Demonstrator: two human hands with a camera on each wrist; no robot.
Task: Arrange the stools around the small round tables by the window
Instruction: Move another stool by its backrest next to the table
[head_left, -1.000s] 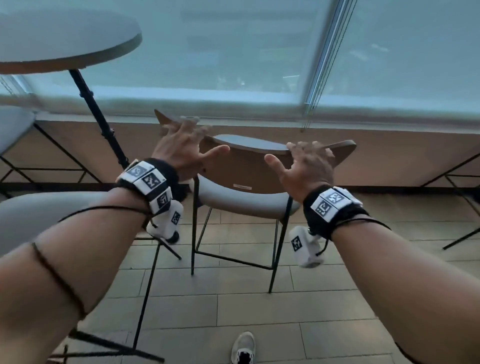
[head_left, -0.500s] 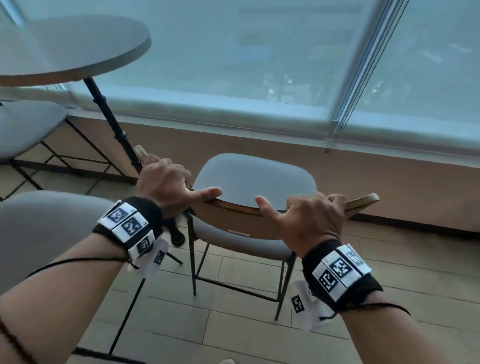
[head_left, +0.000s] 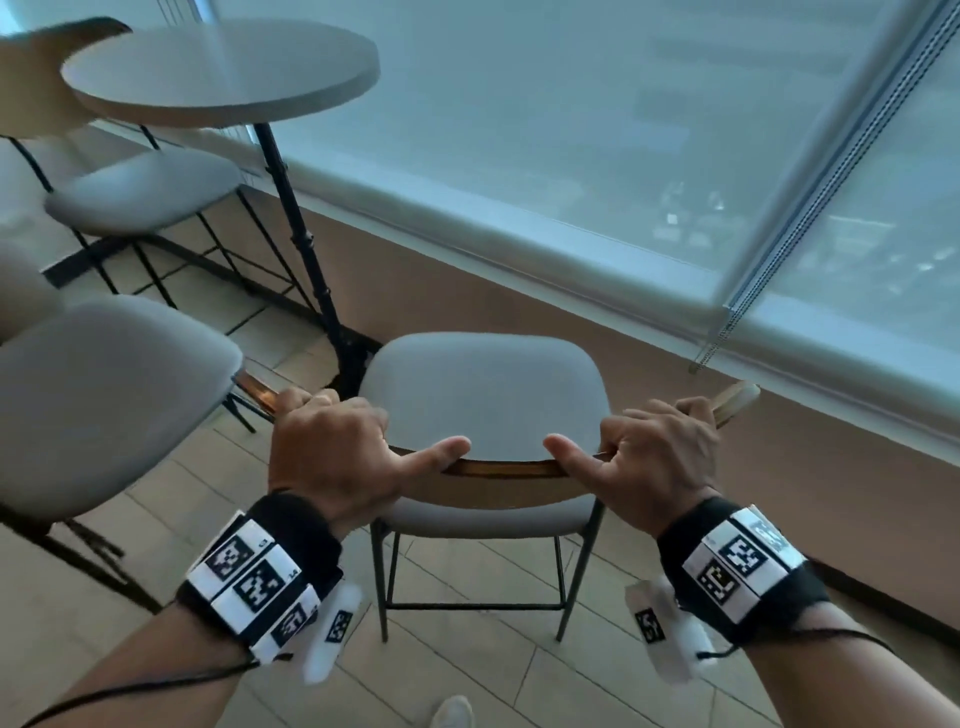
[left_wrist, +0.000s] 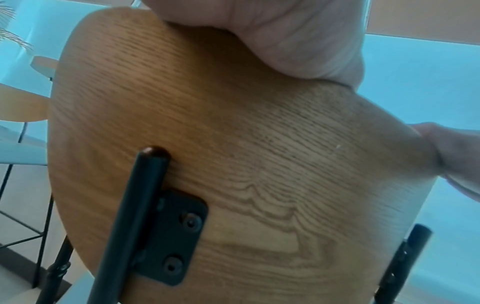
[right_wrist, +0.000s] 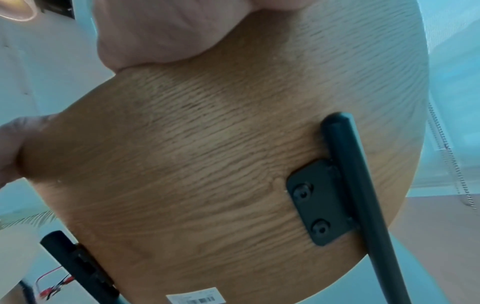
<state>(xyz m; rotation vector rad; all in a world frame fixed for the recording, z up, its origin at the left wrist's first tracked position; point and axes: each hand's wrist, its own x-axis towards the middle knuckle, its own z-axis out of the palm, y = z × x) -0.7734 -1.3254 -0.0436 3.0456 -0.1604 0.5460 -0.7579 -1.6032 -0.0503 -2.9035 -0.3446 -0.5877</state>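
A stool (head_left: 480, 395) with a grey padded seat, black metal legs and a curved wooden backrest (head_left: 498, 467) stands in front of me, facing the window. My left hand (head_left: 332, 447) grips the left end of the backrest's top edge, fingers curled over it and thumb along the rim. My right hand (head_left: 660, 452) grips the right end the same way. Both wrist views show the backrest's wooden rear (left_wrist: 233, 164) (right_wrist: 207, 164) with its black brackets under my palms. A small round table (head_left: 218, 73) on a black pole stands at the far left.
A second grey stool (head_left: 104, 395) stands close on my left, a third stool (head_left: 140, 192) beyond the table. The window (head_left: 623, 130) with a lowered blind and a brown low wall (head_left: 571, 322) run along the right. Tiled floor (head_left: 467, 675) lies below; my shoe shows at the bottom.
My hands went from reaching with spread fingers to curling over the backrest's top edge. The stool now sits nearer to me and the table's pole, and my view has tilted down onto the seat.
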